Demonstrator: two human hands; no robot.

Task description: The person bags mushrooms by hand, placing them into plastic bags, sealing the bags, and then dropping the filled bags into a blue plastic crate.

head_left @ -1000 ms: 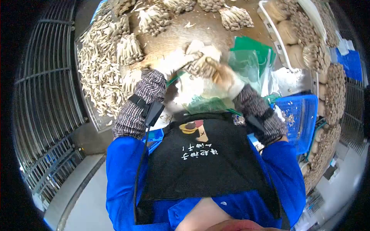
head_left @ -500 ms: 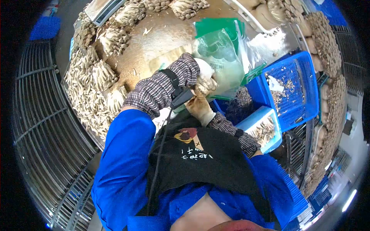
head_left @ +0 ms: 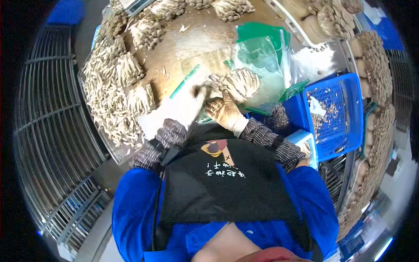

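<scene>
My right hand [head_left: 226,114], in a stained pale glove, grips the near side of a bunch of mushrooms [head_left: 241,85] with white stems. My left hand [head_left: 192,95], in a white glove, is close to the left end of this bunch. Motion smears its fingers, so their grip does not show. Under and behind the bunch lie clear plastic bags [head_left: 266,83] with green printing. A green-edged strip [head_left: 185,81] sticks up beyond my left hand.
Loose mushrooms [head_left: 107,98] are heaped at the left. Further bunches [head_left: 146,32] line the far side of the worktable [head_left: 192,41]. On the right stand a blue basket [head_left: 334,124] with scraps and a small light-blue box [head_left: 305,142]. Metal racks [head_left: 48,100] flank the left.
My left hand and forearm have drawn back toward my body and left. The mushroom bunch, earlier mostly covered by my left hand, now shows beyond my right hand. The whole view has shifted slightly.
</scene>
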